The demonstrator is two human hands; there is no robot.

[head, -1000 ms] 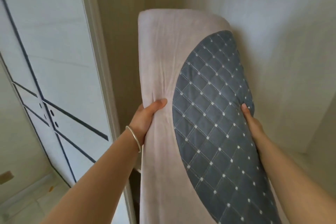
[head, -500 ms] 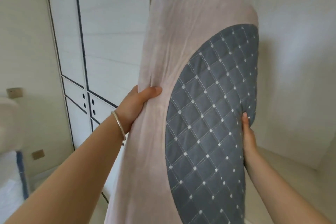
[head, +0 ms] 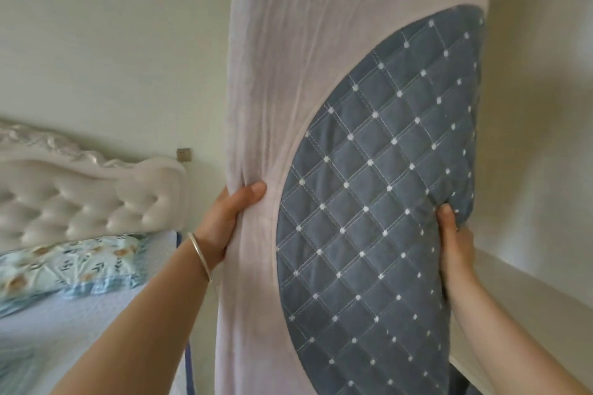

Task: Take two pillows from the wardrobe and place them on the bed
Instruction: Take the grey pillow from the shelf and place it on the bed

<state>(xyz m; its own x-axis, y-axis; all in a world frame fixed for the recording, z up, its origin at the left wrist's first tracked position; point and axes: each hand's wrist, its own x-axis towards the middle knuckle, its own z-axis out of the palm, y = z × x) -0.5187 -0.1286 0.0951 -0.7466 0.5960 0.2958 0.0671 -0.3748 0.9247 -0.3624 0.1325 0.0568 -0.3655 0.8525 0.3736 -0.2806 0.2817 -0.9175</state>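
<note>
A long pillow (head: 288, 74), pale pink with a quilted grey-blue oval panel dotted white, stands on end in the middle of my view and fills most of it. My left hand (head: 224, 221) grips its left edge, thumb pressed into the pink cloth, a thin bangle on the wrist. My right hand (head: 454, 247) holds the right edge, fingers tucked behind the grey panel. The bed (head: 48, 330) lies at the lower left under a pale cover. A floral pillow (head: 64, 263) rests on it against the headboard.
A white tufted headboard (head: 80, 202) backs the bed at the left. A small wall socket (head: 184, 154) sits on the cream wall above its corner. Plain wall (head: 539, 106) runs behind the pillow at the right, with a pale ledge (head: 529, 285) below it.
My view has swung left from the wardrobe doors to the bed and headboard. The pillow stays upright in both hands and now looms closer and higher.
</note>
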